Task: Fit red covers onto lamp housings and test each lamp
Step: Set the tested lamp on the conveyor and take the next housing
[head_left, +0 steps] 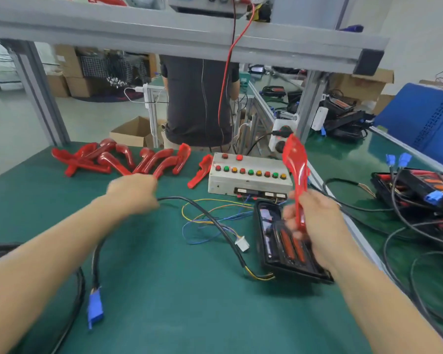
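R hand (315, 215) grips red cover (296, 169) upright; L hand (133, 191) reaching at cover pile (118, 159)

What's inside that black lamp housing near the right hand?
Inside the housing lie orange-red strips and a pale part near the top. The right hand, gripping a red cover, hides the rest.

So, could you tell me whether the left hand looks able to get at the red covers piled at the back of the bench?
Probably yes: the left hand is already at the near edge of the pile of red covers, with nothing between them. Blur hides whether it grips one.
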The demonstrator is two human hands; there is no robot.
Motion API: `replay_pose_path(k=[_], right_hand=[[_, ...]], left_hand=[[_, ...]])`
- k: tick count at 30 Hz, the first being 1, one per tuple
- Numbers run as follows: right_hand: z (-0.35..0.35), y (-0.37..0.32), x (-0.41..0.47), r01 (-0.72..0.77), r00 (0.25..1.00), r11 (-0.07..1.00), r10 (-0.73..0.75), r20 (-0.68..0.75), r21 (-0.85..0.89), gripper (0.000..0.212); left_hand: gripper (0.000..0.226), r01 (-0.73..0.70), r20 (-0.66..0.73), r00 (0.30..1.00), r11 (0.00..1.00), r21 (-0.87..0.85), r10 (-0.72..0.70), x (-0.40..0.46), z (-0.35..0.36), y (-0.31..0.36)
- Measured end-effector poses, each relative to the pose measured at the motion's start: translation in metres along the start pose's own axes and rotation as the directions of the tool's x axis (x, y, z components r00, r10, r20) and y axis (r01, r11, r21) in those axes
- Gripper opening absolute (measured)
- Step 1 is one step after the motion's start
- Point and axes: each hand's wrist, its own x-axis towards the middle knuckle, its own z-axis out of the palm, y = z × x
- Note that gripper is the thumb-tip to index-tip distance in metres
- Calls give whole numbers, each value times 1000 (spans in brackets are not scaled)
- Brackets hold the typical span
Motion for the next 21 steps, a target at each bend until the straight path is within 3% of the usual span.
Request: replay_pose_path(k=[1, 3, 6, 9, 12, 14, 15, 16, 17, 18, 19, 21], right_hand=[[-13, 4, 1, 28, 999, 996, -31, -38, -83, 22], [-35, 13, 4, 73, 987, 971, -103, -120, -229, 24], [-50, 25, 4, 65, 974, 931, -138, -181, -359, 30], [-49, 32, -2, 50, 987, 943, -97, -128, -330, 38], [-49, 39, -9, 82, 991, 944, -110, -71, -321, 32], [-49, 41, -13, 99, 991, 951, -122, -62, -293, 32], [-47, 40, -15, 96, 992, 955, -116, -56, -281, 33], [-44, 39, -17, 98, 993, 956, -113, -39, -277, 34], [-40, 37, -17, 97, 994, 952, -108, -22, -289, 33], [-36, 36, -18, 98, 994, 945, -107, -11, -312, 32], [-32, 35, -19, 96, 994, 933, -108, -15, -346, 32], [-29, 31, -23, 138, 985, 886, -168, -29, -443, 26]], left_hand=[[36, 61, 80, 994, 995, 84, -68, 6, 7, -12], [27, 85, 164, 982, 994, 69, -95, 18, 24, -26], [22, 95, -24, 995, 994, 51, -94, 33, 39, -27], [20, 63, -221, 975, 992, 107, -38, 40, 41, -19], [19, -13, -424, 905, 999, 36, 27, 35, 30, -4], [14, -202, -554, 829, 965, -167, 78, 24, 18, 25], [9, -317, -531, 840, 893, -321, 107, 18, 10, 46], [11, -361, -410, 900, 780, -510, 149, 11, 3, 70], [17, -297, -207, 955, 646, -704, 213, 5, -3, 96], [22, -144, 16, 960, 541, -828, 279, 0, -6, 119], [28, 11, 201, 926, 508, -861, 320, -1, -5, 139], [38, 134, 374, 855, 544, -828, 359, 3, 3, 166]])
